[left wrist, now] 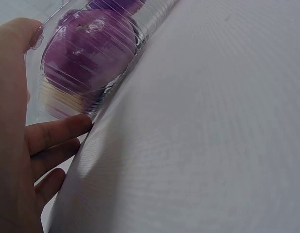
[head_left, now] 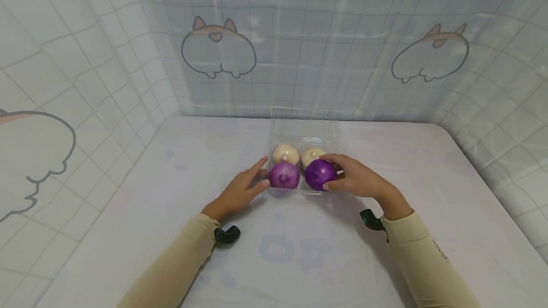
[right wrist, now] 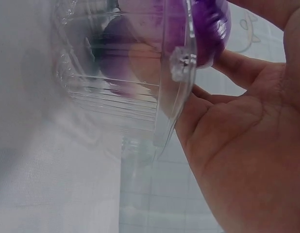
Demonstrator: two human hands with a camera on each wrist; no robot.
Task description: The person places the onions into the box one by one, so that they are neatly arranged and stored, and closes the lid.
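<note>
A clear plastic box (head_left: 274, 129) with its lid tipped back stands on the table, with round onions in it. Two cream onions, one at back left (head_left: 286, 154) and one at back right (head_left: 311, 155), sit behind a purple onion (head_left: 284, 175) at front left. My right hand (head_left: 355, 175) grips a darker purple onion (head_left: 320, 175) between thumb and fingers at the front right compartment; it bulges above the rim in the right wrist view. At the box's left side my left hand (head_left: 239, 189) touches rim and wall with thumb and fairly straight fingers (left wrist: 67, 128).
The table (head_left: 192, 156) is covered with a pale, faintly patterned cloth. White grid-patterned curtains (head_left: 317, 51) with cartoon animals close it in at the back and both sides. A dark band piece (head_left: 227, 235) sits on each wrist.
</note>
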